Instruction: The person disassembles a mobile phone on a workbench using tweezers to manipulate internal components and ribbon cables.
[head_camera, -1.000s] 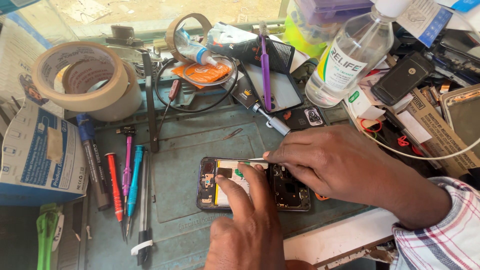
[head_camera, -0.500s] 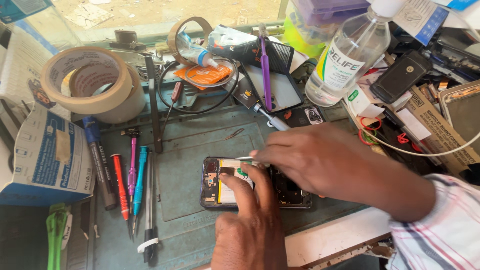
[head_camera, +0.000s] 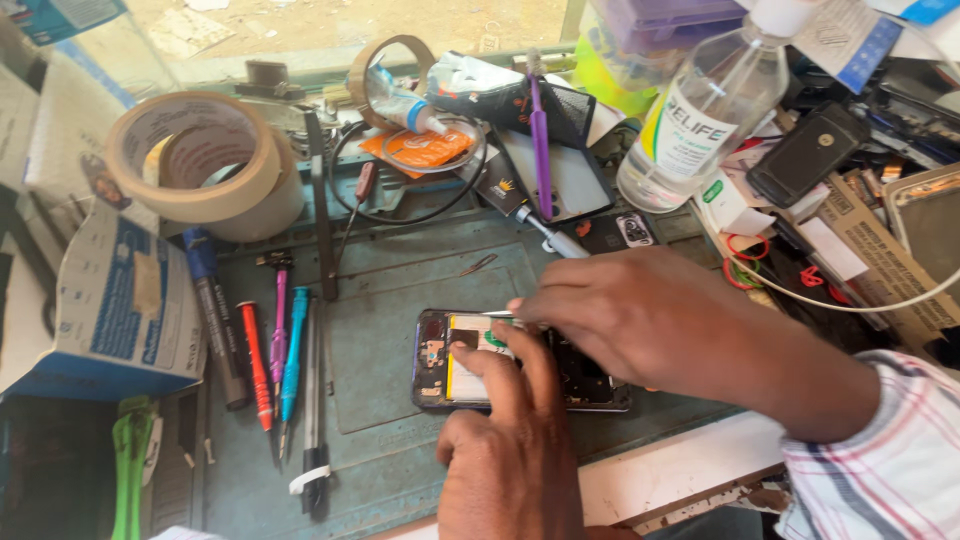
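Observation:
An opened phone (head_camera: 440, 360) lies flat on the grey-green work mat (head_camera: 380, 300), its back off and the battery and boards showing. My left hand (head_camera: 510, 450) comes up from the bottom edge and presses its index finger onto the phone's battery. My right hand (head_camera: 640, 320) reaches in from the right and pinches thin metal tweezers (head_camera: 497, 314), whose tip sits at the phone's upper edge. The right half of the phone is hidden under my right hand.
Several screwdrivers (head_camera: 275, 360) lie in a row left of the phone. Masking tape rolls (head_camera: 200, 165) and a blue-white box (head_camera: 110, 300) stand at left. A clear liquid bottle (head_camera: 700, 120), a purple toothbrush (head_camera: 540, 130), a black cable (head_camera: 400, 200) and cluttered parts fill the back and right.
The view has shifted slightly. Both hands stay on the phone; the right hand with the tweezers has nudged a little along the phone's upper edge.

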